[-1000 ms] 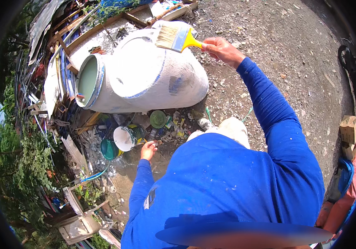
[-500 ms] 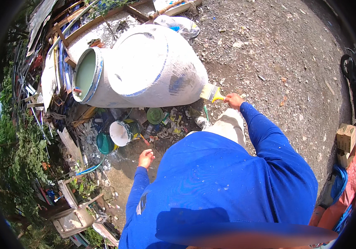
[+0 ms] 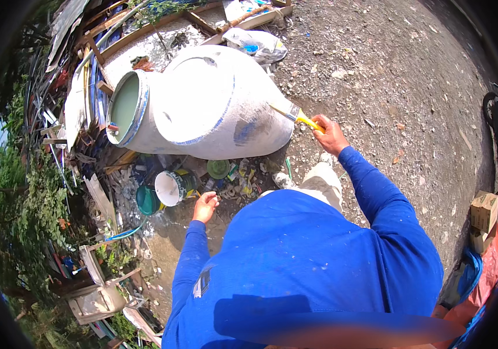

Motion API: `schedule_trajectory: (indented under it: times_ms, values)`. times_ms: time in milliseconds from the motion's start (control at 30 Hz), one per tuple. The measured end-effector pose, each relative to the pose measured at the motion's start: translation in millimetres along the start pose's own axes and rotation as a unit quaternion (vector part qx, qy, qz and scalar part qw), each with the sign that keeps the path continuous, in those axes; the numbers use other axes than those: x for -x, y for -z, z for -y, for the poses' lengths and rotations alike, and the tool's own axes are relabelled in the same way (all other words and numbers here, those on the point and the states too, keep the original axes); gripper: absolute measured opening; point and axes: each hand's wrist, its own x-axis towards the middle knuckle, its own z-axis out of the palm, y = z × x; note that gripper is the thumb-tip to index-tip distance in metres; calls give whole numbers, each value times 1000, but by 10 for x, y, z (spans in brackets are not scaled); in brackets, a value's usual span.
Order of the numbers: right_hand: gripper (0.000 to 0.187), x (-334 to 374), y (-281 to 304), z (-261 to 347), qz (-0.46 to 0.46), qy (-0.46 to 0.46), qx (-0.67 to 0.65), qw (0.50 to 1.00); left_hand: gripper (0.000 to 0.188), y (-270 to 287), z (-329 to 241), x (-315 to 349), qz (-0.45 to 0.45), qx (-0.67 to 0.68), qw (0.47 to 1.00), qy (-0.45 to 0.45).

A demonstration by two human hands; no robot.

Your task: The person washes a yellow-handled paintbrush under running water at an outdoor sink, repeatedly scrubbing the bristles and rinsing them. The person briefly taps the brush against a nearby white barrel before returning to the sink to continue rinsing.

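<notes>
My right hand (image 3: 332, 138) is closed around the yellow handle of a wide paintbrush (image 3: 302, 117). The brush's pale bristles touch the right side of a large white-coated drum (image 3: 249, 93), above a dark bluish unpainted patch. My left hand (image 3: 205, 207) hangs free with loosely bent fingers and nothing visible in it. Nearest to that hand is a white-lined paint bucket (image 3: 169, 189), with a teal bucket (image 3: 147, 200) beside it. Against the drum's left side lies a second whitish drum (image 3: 144, 119), its open mouth showing a pale green inside.
Gravel ground (image 3: 400, 104) stretches to the right. A plastic bag (image 3: 260, 45) lies behind the drum. Scrap wood and sheets are piled at the far left, above a worn chair (image 3: 98, 302). Cardboard boxes (image 3: 484, 212) and a red tarp (image 3: 487, 273) sit at the right edge.
My right hand has lifted the brush from the drum's lower right edge to higher on its side, tilting the bristles up and left. My left hand has risen slightly.
</notes>
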Motion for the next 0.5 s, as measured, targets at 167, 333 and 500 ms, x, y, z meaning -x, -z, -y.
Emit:
schedule_trajectory:
  times_ms: [167, 333, 500]
  values:
    - [32, -354, 58, 247, -48, 84, 101, 990, 31, -160, 52, 127, -19, -12, 999, 36]
    - [38, -666, -111, 445, -49, 145, 110, 982, 32, -324, 74, 419, -67, -4, 994, 91]
    - [44, -567, -301, 35, 77, 105, 234, 963, 31, -620, -123, 634, -75, 38, 991, 103]
